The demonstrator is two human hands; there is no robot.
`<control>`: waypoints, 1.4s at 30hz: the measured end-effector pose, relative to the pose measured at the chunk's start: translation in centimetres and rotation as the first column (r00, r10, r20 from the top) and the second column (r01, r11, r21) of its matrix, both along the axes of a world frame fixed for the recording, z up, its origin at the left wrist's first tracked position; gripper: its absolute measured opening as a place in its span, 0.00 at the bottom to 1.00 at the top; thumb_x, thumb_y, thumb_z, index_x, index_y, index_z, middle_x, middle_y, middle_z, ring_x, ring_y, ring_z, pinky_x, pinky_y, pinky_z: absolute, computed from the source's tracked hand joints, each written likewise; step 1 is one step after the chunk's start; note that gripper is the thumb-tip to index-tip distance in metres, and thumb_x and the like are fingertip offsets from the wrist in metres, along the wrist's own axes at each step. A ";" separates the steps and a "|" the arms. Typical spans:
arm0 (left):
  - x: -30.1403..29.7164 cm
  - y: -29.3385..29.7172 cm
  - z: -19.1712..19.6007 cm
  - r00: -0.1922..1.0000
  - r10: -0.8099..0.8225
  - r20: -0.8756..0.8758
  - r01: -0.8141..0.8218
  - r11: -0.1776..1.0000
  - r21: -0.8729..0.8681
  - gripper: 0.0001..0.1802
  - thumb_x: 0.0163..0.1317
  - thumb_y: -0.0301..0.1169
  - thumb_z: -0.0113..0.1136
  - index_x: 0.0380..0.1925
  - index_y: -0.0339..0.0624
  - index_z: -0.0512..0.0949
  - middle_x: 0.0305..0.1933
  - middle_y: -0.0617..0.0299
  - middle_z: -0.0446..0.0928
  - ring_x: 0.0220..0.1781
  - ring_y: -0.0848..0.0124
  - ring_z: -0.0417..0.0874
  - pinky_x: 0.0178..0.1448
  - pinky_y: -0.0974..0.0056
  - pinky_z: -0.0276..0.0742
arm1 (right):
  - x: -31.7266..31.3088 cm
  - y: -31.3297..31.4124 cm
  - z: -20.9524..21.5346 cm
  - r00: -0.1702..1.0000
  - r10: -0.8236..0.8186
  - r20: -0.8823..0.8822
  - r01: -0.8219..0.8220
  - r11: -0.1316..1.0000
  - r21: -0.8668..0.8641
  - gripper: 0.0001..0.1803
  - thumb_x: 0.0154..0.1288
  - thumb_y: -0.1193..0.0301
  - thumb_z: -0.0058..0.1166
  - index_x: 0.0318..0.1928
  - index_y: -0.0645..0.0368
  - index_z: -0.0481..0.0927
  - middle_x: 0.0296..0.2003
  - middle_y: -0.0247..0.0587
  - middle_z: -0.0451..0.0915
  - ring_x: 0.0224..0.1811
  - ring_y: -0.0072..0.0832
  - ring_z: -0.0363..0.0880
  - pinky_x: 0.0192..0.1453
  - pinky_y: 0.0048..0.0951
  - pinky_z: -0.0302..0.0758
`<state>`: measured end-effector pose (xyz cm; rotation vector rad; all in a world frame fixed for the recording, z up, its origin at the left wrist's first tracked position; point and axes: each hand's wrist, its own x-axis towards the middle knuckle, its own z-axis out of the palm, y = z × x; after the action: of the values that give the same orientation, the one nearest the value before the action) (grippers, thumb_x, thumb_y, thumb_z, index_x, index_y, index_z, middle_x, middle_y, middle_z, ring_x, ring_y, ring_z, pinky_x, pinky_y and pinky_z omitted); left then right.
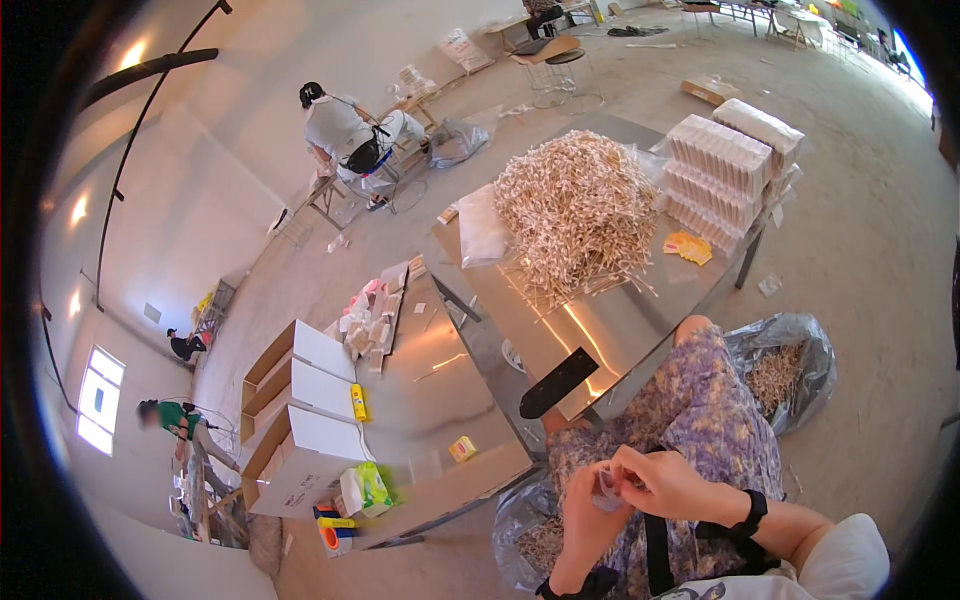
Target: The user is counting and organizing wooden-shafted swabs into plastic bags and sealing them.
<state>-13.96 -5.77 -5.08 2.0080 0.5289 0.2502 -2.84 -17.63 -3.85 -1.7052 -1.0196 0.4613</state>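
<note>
Apparently a fiddly handling step is on: above the lap (690, 395), the left hand (590, 518) pinches some clear plastic (605, 487); the right hand (660, 487) curls against it, its grip unclear. Next likely calls for a light touch.

no lettering can be read; the print on the nearest white carton (322, 452) is illegible.

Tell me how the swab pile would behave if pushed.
The swab pile would probably slump and scatter, being loose sticks heaped at all angles. They look thin, so are probably light and easily snapped. Some may slide readily: the table looks smooth and shiny.
</note>
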 end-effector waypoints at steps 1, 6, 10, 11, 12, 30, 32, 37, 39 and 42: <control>-0.1 0.0 -0.3 1.000 0.000 -0.001 0.000 1.000 0.000 0.29 0.46 0.27 0.75 0.52 0.42 0.76 0.45 0.55 0.77 0.48 0.58 0.80 0.52 0.56 0.75 | 0.1 0.0 0.0 0.997 0.034 0.062 -0.035 0.999 0.017 0.05 0.62 0.75 0.55 0.38 0.56 0.73 0.24 0.44 0.80 0.25 0.45 0.81 0.27 0.40 0.75; -0.5 0.3 -0.3 0.994 0.053 0.094 -0.047 0.997 -0.063 0.24 0.47 0.26 0.76 0.45 0.40 0.77 0.38 0.56 0.78 0.39 0.64 0.81 0.43 0.63 0.77 | 0.2 -0.3 -0.2 0.973 0.081 0.215 -0.107 0.988 0.110 0.04 0.63 0.73 0.55 0.38 0.54 0.75 0.31 0.43 0.81 0.28 0.43 0.82 0.29 0.40 0.75; -1.6 1.3 -0.3 0.999 -0.033 0.006 0.033 0.999 0.043 0.21 0.46 0.27 0.77 0.40 0.38 0.78 0.38 0.58 0.79 0.38 0.68 0.80 0.43 0.64 0.77 | 0.5 -0.8 0.6 0.940 0.128 0.316 -0.118 0.992 -0.051 0.07 0.64 0.69 0.58 0.40 0.55 0.76 0.32 0.41 0.79 0.30 0.45 0.81 0.31 0.40 0.75; -1.6 0.9 -0.1 0.999 0.035 -0.039 -0.037 0.998 -0.051 0.20 0.46 0.28 0.78 0.39 0.38 0.79 0.36 0.59 0.78 0.38 0.70 0.79 0.42 0.65 0.76 | 0.7 -0.7 0.8 0.950 0.092 0.298 -0.071 0.994 -0.082 0.09 0.64 0.68 0.59 0.41 0.56 0.76 0.31 0.41 0.78 0.30 0.45 0.80 0.32 0.40 0.76; -1.6 0.6 0.0 0.990 0.101 -0.094 -0.114 0.984 -0.140 0.20 0.46 0.29 0.78 0.37 0.38 0.79 0.35 0.60 0.77 0.37 0.72 0.78 0.42 0.66 0.75 | 1.1 -0.5 1.6 0.954 0.079 0.290 -0.057 0.995 -0.084 0.09 0.64 0.68 0.59 0.41 0.56 0.76 0.31 0.41 0.78 0.30 0.45 0.80 0.32 0.40 0.76; -1.5 -0.3 0.0 0.988 0.128 -0.087 -0.138 0.983 -0.120 0.19 0.48 0.28 0.75 0.39 0.42 0.78 0.34 0.66 0.73 0.38 0.76 0.74 0.42 0.70 0.70 | -5.4 2.8 18.1 0.827 0.481 -0.292 -0.043 0.573 0.819 0.16 0.55 0.88 0.46 0.45 0.66 0.68 0.43 0.51 0.72 0.48 0.46 0.72 0.52 0.36 0.71; -1.7 -0.1 0.3 0.986 0.141 -0.091 -0.150 0.983 -0.103 0.19 0.48 0.27 0.75 0.39 0.42 0.78 0.34 0.66 0.73 0.38 0.77 0.74 0.42 0.70 0.70 | -5.7 2.6 18.1 0.817 0.486 -0.311 -0.017 0.558 0.829 0.16 0.55 0.88 0.46 0.45 0.66 0.68 0.43 0.51 0.72 0.47 0.46 0.72 0.52 0.37 0.71; -1.5 -0.1 1.0 0.980 0.171 -0.104 -0.180 0.980 -0.080 0.19 0.47 0.25 0.75 0.39 0.42 0.78 0.35 0.66 0.73 0.39 0.76 0.74 0.42 0.70 0.70 | -5.2 0.9 18.4 0.786 0.537 -0.306 -0.100 0.599 0.795 0.19 0.54 0.89 0.47 0.47 0.65 0.67 0.43 0.50 0.72 0.46 0.43 0.71 0.51 0.33 0.70; -1.5 -0.1 1.0 0.980 0.178 -0.090 -0.190 0.972 -0.139 0.19 0.46 0.24 0.75 0.39 0.42 0.78 0.35 0.67 0.73 0.39 0.76 0.74 0.43 0.70 0.70 | -4.9 0.4 18.6 0.744 0.575 -0.341 -0.162 0.650 0.742 0.19 0.53 0.89 0.47 0.47 0.65 0.67 0.44 0.49 0.72 0.46 0.42 0.71 0.51 0.32 0.70; -1.4 -0.3 1.7 0.978 0.199 -0.065 -0.205 0.974 -0.098 0.19 0.46 0.24 0.75 0.39 0.41 0.78 0.35 0.67 0.73 0.39 0.76 0.73 0.43 0.70 0.70 | -3.6 -0.5 18.9 0.710 0.613 -0.347 -0.225 0.664 0.713 0.20 0.53 0.88 0.49 0.49 0.65 0.67 0.44 0.49 0.71 0.46 0.40 0.71 0.51 0.29 0.69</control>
<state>-15.36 -6.07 -3.40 1.8652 0.7679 0.2864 -6.46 -18.10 15.01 -0.6131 -0.9787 0.7859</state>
